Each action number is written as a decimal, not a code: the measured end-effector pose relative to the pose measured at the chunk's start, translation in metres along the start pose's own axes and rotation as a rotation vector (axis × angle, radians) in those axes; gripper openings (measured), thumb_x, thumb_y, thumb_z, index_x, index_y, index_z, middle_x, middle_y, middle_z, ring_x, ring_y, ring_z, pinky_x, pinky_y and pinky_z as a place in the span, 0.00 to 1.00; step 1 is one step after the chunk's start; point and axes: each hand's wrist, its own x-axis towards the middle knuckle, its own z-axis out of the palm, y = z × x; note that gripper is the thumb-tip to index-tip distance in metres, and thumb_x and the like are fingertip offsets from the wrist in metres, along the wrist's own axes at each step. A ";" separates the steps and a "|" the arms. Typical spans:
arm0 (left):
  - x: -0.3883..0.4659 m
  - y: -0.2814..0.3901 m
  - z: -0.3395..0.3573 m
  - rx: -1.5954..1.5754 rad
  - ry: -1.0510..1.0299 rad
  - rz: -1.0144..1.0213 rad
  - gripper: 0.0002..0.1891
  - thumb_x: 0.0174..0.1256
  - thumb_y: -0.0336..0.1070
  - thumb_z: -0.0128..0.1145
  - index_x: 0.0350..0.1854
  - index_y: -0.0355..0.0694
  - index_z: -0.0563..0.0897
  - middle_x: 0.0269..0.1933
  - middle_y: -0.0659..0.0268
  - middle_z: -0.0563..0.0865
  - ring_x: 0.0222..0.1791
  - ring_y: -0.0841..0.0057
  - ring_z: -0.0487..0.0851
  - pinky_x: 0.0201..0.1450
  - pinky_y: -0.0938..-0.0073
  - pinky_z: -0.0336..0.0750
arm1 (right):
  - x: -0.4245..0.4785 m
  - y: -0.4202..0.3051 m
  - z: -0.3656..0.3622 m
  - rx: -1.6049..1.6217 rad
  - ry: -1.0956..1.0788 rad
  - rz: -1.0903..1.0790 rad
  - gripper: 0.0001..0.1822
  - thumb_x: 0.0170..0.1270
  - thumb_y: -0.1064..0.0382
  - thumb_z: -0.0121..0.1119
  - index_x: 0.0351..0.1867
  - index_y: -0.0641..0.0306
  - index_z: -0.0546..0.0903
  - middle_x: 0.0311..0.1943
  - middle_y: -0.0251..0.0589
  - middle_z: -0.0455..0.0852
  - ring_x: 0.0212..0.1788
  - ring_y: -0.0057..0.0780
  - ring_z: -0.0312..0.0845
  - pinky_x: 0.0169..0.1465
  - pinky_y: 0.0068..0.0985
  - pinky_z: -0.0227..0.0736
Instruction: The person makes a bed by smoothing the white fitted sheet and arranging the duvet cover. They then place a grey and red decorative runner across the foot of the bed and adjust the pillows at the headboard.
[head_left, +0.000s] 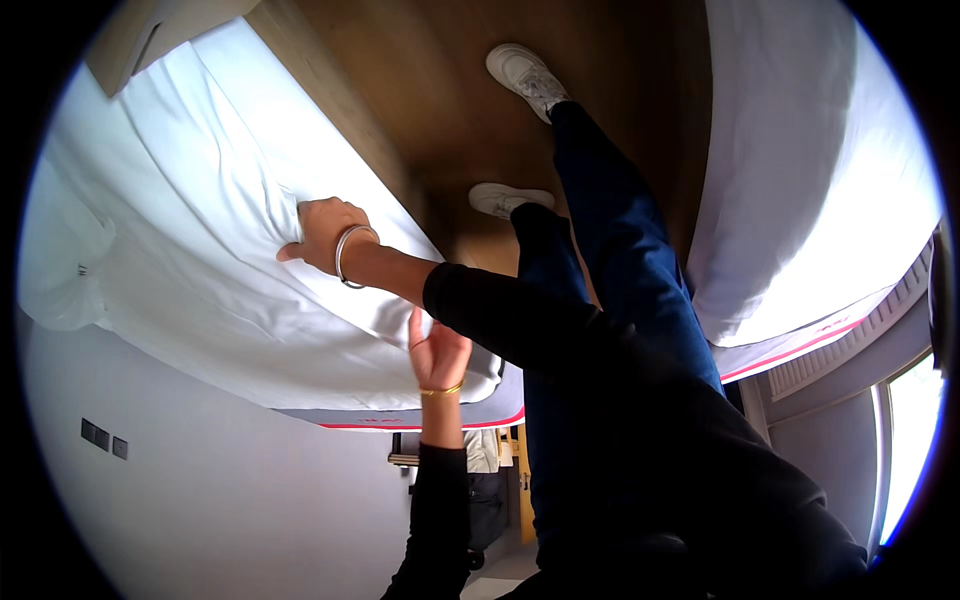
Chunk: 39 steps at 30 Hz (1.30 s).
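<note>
A white bed sheet (225, 157) covers the mattress on the left, with creases gathering toward my right hand (330, 232). That hand wears a silver bangle. Its fingers are curled on the sheet's fabric, and the thumb lies out along the cloth. Lower down, my left hand (441, 358), with a gold bracelet (442, 390), is at the sheet near the mattress corner. The left thumb is against the cloth, but my right sleeve hides most of the left fingers. Grey mattress border (360, 418) with red piping shows beyond the sheet.
Wooden bed base (322, 90) borders the brown floor (427, 82), where my white shoes (525, 75) stand. Another white-covered bed (780, 187) is on the right. A wooden furniture piece (150, 37) occupies the upper left. Wall sockets or switches (95, 433), luggage (487, 510) and a bright window (911, 442) are farther off.
</note>
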 end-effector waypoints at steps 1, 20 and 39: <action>0.011 -0.006 -0.004 -0.094 -0.099 -0.073 0.20 0.60 0.37 0.50 0.53 0.31 0.71 0.57 0.54 0.74 0.60 0.65 0.68 0.66 0.62 0.55 | 0.000 -0.002 0.001 -0.018 -0.019 0.005 0.27 0.49 0.42 0.62 0.33 0.69 0.78 0.27 0.49 0.82 0.34 0.41 0.79 0.40 0.32 0.73; 0.020 0.015 0.007 -0.437 -0.018 0.117 0.11 0.47 0.35 0.62 0.26 0.39 0.72 0.26 0.70 0.75 0.29 0.81 0.73 0.33 0.79 0.66 | 0.086 -0.075 -0.058 0.059 0.104 -0.273 0.57 0.24 0.36 0.74 0.50 0.81 0.65 0.40 0.57 0.78 0.43 0.38 0.78 0.44 0.27 0.74; 0.124 -0.005 -0.072 -0.553 -0.315 0.278 0.06 0.59 0.24 0.47 0.33 0.31 0.78 0.35 0.58 0.83 0.37 0.71 0.81 0.48 0.69 0.75 | 0.090 -0.046 -0.063 0.160 0.459 -0.495 0.17 0.48 0.62 0.66 0.34 0.72 0.76 0.28 0.53 0.82 0.32 0.44 0.80 0.40 0.32 0.74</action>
